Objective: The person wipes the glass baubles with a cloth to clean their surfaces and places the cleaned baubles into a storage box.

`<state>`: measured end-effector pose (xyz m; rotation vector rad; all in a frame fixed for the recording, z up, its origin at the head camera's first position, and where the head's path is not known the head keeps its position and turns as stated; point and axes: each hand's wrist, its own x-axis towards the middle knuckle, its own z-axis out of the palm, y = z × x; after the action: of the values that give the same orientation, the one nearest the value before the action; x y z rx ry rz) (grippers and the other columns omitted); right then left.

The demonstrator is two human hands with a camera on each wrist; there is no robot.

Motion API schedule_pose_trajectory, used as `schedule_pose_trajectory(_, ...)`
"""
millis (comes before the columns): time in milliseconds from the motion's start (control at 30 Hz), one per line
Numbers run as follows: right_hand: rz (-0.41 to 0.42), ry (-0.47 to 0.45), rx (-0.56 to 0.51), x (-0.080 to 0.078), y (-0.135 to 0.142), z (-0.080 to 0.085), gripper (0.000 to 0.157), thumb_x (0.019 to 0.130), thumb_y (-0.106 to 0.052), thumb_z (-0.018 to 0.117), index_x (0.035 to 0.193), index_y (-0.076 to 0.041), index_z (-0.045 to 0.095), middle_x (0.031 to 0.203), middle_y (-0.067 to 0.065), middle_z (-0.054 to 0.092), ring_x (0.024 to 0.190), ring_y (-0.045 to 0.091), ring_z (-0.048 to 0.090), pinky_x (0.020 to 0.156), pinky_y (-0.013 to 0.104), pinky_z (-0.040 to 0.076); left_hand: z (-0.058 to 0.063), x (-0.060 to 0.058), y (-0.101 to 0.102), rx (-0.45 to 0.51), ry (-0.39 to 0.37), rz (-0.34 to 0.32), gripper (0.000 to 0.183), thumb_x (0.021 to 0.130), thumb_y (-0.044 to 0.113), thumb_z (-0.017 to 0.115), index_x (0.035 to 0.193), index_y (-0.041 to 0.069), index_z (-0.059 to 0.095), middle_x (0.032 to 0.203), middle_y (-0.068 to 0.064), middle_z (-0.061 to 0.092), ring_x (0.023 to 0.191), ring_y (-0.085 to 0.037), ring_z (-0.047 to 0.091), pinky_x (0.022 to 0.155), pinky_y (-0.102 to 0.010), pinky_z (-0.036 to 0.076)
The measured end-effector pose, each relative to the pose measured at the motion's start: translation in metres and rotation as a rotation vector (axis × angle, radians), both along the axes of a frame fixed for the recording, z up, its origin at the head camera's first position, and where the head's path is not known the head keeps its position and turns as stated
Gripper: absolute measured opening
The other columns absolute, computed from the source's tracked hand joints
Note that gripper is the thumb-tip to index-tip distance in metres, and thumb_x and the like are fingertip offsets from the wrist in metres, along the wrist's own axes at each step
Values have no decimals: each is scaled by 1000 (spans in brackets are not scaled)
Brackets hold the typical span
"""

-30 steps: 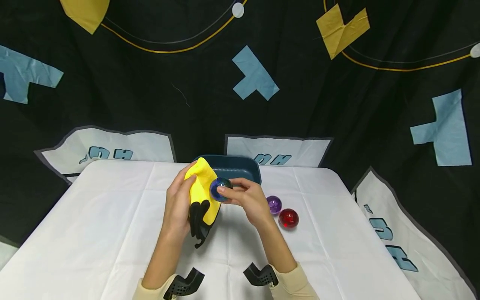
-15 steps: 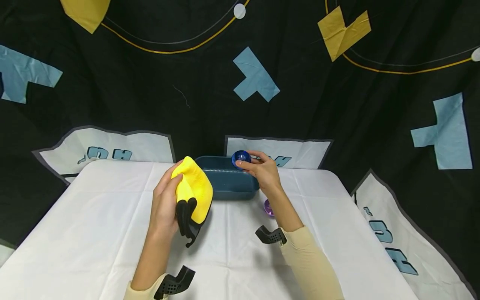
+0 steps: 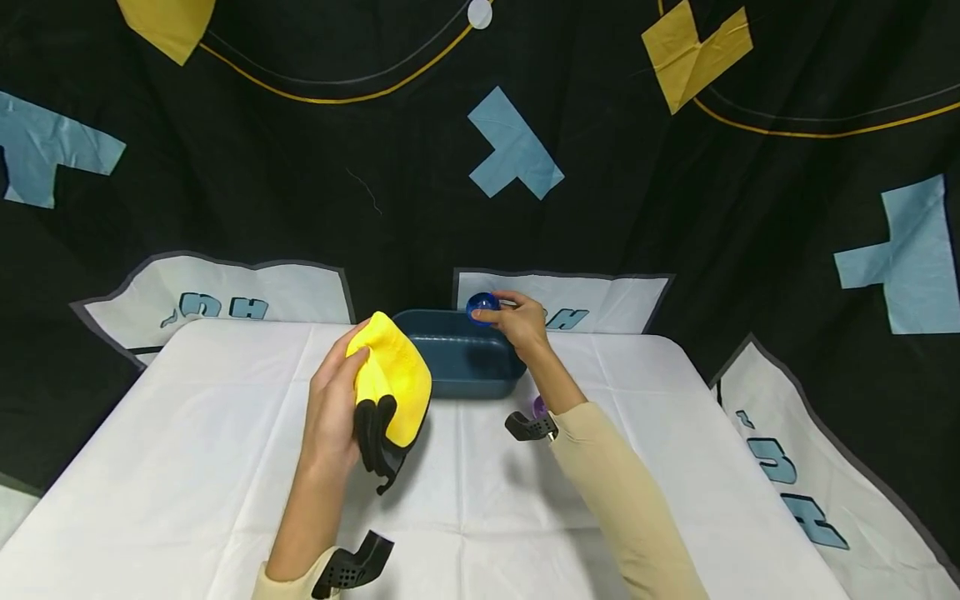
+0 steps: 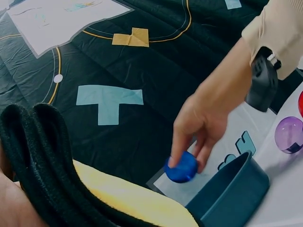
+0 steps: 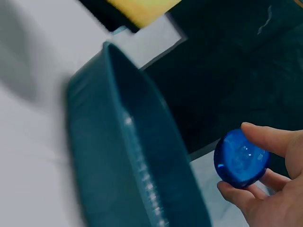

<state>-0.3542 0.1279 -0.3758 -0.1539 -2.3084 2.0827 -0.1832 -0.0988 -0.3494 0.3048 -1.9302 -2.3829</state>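
My right hand [image 3: 523, 325] pinches a clear blue ball [image 3: 482, 308] between thumb and fingers. It holds the ball up over the far right rim of a dark teal tray [image 3: 457, 389]. In the right wrist view the blue ball [image 5: 241, 158] is beside the tray's wall [image 5: 94, 142], apart from it. My left hand [image 3: 335, 408] grips a folded cloth [image 3: 393, 375], yellow on one face and black on the other, in front of the tray's left side. Black folds of the cloth [image 4: 52, 156] fill the lower left of the left wrist view.
A purple ball [image 4: 289, 135] lies on the white-covered table [image 3: 225, 467] right of the tray, mostly hidden by the right wrist in the head view. Beside it a red ball [image 4: 300, 103] shows at the left wrist view's edge. A black printed curtain [image 3: 300, 183] hangs behind the table.
My right hand has carried the blue ball from against the cloth to above the tray's far right rim. My left hand has shifted slightly left with the cloth.
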Motion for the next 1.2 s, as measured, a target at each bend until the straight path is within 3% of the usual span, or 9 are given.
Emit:
schedule_pose_trajectory(233, -35, -36, 181, -8, -3, -23, 58, 71, -12, 91, 125, -7, 69, 120, 20, 71, 93, 23, 66, 87, 41, 55, 1, -1, -1, 7, 2, -2, 42, 106, 40, 46, 148, 39, 47, 148, 6, 44, 129, -21, 45, 98, -25, 53)
schedule_pose_trajectory(467, -55, -62, 304, -13, -12, -36, 57, 72, -17, 92, 124, -9, 69, 128, 19, 68, 121, 32, 63, 105, 45, 49, 1, 0, -1, 9, -1, -12, 42, 106, 40, 47, 148, 39, 47, 147, 5, 44, 128, -22, 46, 97, -26, 53)
schedule_pose_trajectory(733, -53, -75, 437, -14, -17, -46, 55, 74, -21, 90, 124, -8, 70, 130, 20, 66, 124, 34, 59, 107, 45, 49, 2, 0, -1, 13, 2, -17, 42, 106, 38, 46, 148, 38, 47, 147, 4, 44, 128, -22, 46, 97, -25, 53)
schedule_pose_trajectory(967, -56, -93, 488, -16, -13, -57, 54, 74, -22, 91, 122, -9, 72, 132, 20, 63, 127, 35, 54, 107, 45, 48, 0, -1, 0, 16, -3, -28, 41, 106, 36, 46, 147, 37, 49, 146, 4, 45, 128, -22, 46, 95, -25, 54)
schedule_pose_trajectory(1200, -59, -107, 502, -18, -16, -59, 54, 74, -25, 90, 123, -11, 71, 133, 18, 64, 123, 33, 60, 104, 44, 50, 0, -2, 0, 10, 7, -33, 40, 107, 35, 46, 146, 38, 50, 146, 4, 46, 127, -22, 46, 96, -26, 53)
